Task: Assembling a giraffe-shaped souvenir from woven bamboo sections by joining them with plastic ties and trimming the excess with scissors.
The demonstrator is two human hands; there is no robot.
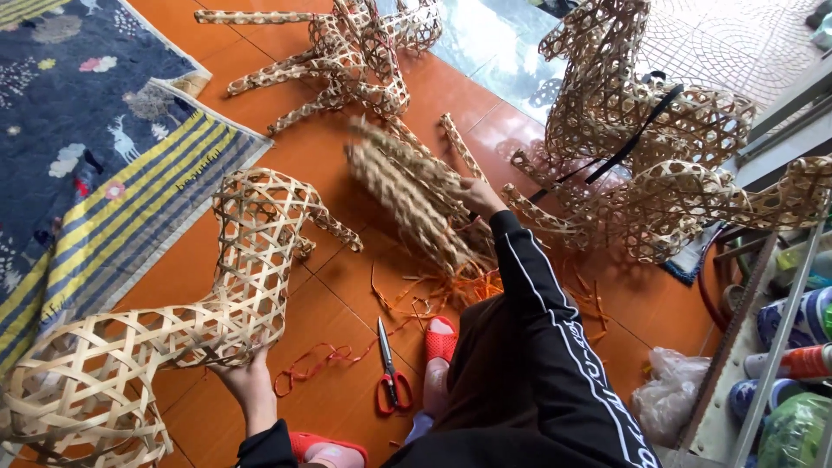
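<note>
1. Your left hand [245, 379] grips the underside of the woven frame [251, 260], an animal-shaped lattice of pale bamboo strips lying on the orange floor [338, 156]. Its body and neck look fully woven; one short leg juts right, and the rest of the legs are not on it as far as you can see.
2. Left of the frame lies a blue and yellow blanket [104, 165], its striped edge just beside the lattice.
3. Right of the frame, near your feet, red-handled scissors [392, 381] lie on the floor among loose orange strips [451, 290], apart from both hands.
4. Further right, your right hand [478, 198] is closed around a bundle of woven legs [407, 195], raised off the floor and blurred. These narrow tubes look finished but unattached, so fitting them seems to be what is left.
5. Above the frame, another woven piece [347, 52] lies with its legs splayed.
6. Far right of the frame, several finished lattices [641, 130] are heaped together, a black strap across them, with a rack of bottles [793, 347] beside them.
</note>
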